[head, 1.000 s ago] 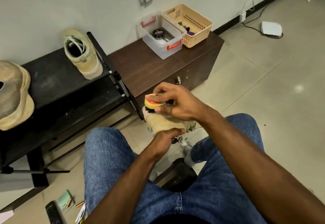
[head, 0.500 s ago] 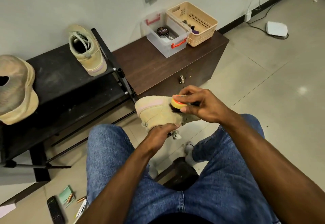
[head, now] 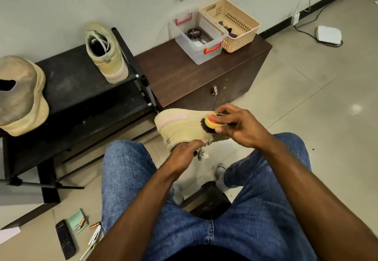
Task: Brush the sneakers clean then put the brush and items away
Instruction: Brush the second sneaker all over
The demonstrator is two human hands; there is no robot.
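Observation:
A beige sneaker (head: 180, 125) lies on its side in front of my knees, sole edge toward the shelf. My left hand (head: 185, 150) grips it from below, near its laces. My right hand (head: 237, 126) holds a small brush (head: 210, 122) with a yellow and orange back, its dark bristles pressed against the sneaker's side. The matching sneaker (head: 105, 53) stands upright on the black shoe rack (head: 71, 88). A clear plastic box (head: 197, 37) with red handles holds a tin of polish (head: 194, 33).
A beige basket (head: 239, 25) sits beside the clear box on the brown cabinet (head: 184, 72). Another worn shoe (head: 19, 94) lies at the rack's left. A phone (head: 65, 239), a card and pens lie on the floor at lower left. A dark stool (head: 208, 199) is between my legs.
The sneaker has turned so more of its side shows to the left. My right hand has moved the brush rightward along the sneaker. The view has shifted slightly.

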